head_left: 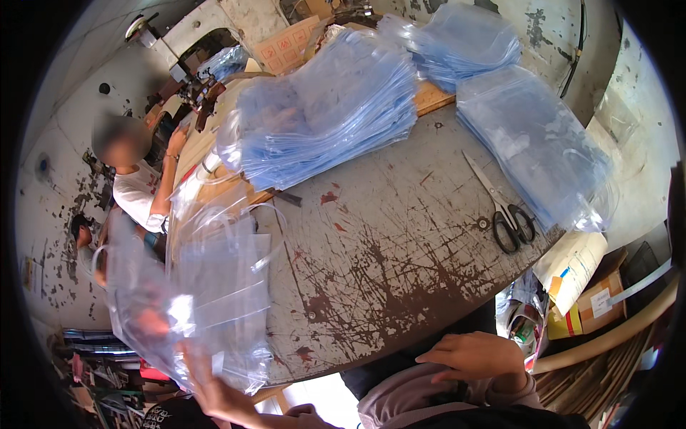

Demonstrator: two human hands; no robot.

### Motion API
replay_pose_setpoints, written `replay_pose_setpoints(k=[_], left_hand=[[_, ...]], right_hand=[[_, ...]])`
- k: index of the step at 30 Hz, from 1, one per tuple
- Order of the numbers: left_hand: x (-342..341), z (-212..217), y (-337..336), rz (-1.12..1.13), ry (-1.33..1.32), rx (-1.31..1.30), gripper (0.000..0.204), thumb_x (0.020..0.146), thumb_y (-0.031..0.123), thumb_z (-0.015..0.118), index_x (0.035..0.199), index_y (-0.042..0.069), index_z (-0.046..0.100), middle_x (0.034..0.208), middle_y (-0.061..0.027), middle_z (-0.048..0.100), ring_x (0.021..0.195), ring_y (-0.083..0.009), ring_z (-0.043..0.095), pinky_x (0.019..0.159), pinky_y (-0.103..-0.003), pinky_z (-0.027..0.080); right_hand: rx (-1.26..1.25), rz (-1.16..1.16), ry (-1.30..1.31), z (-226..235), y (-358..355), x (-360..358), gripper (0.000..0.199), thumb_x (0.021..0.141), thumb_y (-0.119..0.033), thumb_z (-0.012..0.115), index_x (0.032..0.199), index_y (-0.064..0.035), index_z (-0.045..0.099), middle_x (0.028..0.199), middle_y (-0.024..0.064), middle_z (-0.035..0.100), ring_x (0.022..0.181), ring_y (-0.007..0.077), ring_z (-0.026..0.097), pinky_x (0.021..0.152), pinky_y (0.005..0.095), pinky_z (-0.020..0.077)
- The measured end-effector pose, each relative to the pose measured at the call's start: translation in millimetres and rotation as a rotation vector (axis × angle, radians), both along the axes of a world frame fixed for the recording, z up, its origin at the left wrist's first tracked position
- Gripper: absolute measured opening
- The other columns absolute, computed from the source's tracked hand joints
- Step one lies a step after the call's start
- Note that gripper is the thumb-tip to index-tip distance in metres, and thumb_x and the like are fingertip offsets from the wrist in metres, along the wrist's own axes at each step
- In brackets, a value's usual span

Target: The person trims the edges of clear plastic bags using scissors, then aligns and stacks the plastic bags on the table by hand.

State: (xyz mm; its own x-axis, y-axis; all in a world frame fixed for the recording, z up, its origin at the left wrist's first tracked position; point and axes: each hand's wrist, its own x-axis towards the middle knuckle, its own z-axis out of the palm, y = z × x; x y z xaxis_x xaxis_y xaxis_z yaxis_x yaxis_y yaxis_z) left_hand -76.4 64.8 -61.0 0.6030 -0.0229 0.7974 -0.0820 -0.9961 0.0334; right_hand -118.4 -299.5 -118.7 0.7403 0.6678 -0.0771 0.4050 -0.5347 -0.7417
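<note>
At the table's left end, my left hand (218, 393) is closed on the lower edge of a clear plastic bag (221, 286). Its fingertips are blurred and partly covered by the shiny film. Thin clear handle loops show along the bag's upper part. My right hand (475, 355) is held low in front of the table's near edge, fingers loosely stretched out and holding nothing. A pair of black-handled scissors (509, 222) lies on the table to the right, blades partly apart.
On the worn table (386, 236), a large stack of bluish plastic bags (329, 114) lies at the back. More bag piles (471, 43) (536, 143) sit far right. Beyond the left side works another person (136, 179). A cardboard box (604, 304) stands below, at right.
</note>
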Motion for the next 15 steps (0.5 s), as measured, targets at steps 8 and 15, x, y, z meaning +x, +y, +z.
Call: replay_pose_setpoints(k=[8,15], left_hand=[[-15.0,-17.4,-121.6,-0.702,0.855,-0.089,0.040,0.071,0.013,0.069,0.110,0.018,0.063,0.102,-0.0016,0.061,0.101,-0.0184,0.058,0.095,-0.042,0.037],[-3.3,-19.0,-152.5,-0.551,0.780,-0.210,0.040,0.073,0.020,0.070,0.110,0.010,0.060,0.087,-0.0076,0.054,0.075,-0.0232,0.052,0.069,-0.038,0.042]], right_hand=[[0.233,-0.356,0.127,11.9,-8.6,11.1,0.033,0.080,-0.026,0.065,0.108,-0.0080,0.058,0.085,0.0093,0.065,0.072,0.0256,0.065,0.062,0.0316,0.0513],[0.280,-0.514,0.306,20.1,3.6,19.3,0.024,0.079,-0.017,0.067,0.098,-0.0044,0.061,0.077,0.0070,0.067,0.068,0.0192,0.066,0.057,0.0266,0.0501]])
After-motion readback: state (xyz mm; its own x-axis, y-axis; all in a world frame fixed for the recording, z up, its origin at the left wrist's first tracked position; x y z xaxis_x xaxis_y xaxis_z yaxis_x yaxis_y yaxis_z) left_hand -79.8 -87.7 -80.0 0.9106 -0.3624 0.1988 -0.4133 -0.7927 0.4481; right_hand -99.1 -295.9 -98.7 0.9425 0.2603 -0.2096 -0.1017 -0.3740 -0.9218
